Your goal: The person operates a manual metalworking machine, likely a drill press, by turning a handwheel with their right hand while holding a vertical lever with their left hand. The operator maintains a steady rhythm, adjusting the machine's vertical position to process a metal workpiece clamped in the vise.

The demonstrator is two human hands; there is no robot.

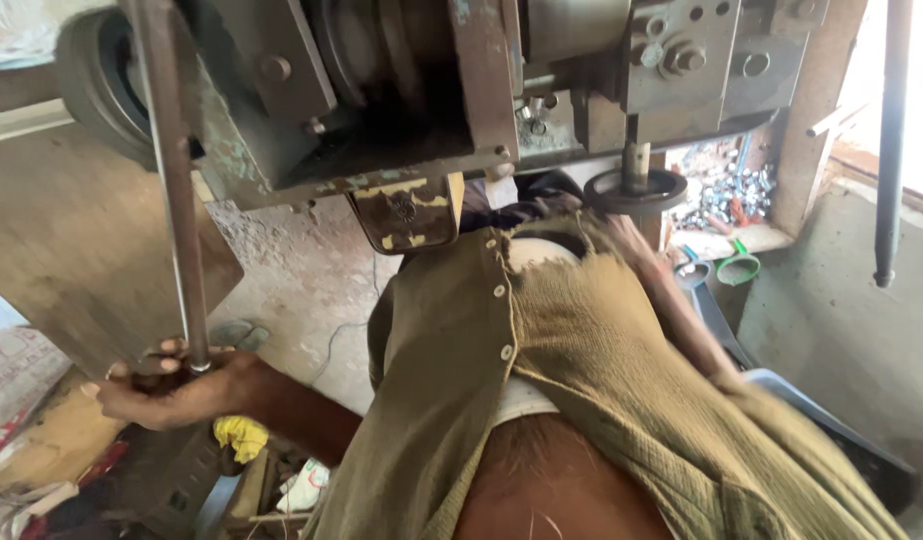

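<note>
My left hand (166, 385) is closed around the lower end of a long, upright metal rod (176, 200) at the left, which rises in front of a heavy, rusty metal machine (401, 90). My right arm reaches forward across my olive shirt (581, 370) to the machine's underside. There my right hand (621, 235) is a blur beside a dark round metal disc (636, 190) under a short vertical shaft. I cannot make out its fingers or whether it holds anything.
A worn yellow-painted plate (406, 212) hangs under the machine. Small metal parts (726, 185) lie heaped on a ledge at the right, near a green-rimmed cup (738, 268). A second dark rod (889, 140) hangs at the far right. Rags, a yellow cloth (241, 437) and clutter cover the floor at the lower left.
</note>
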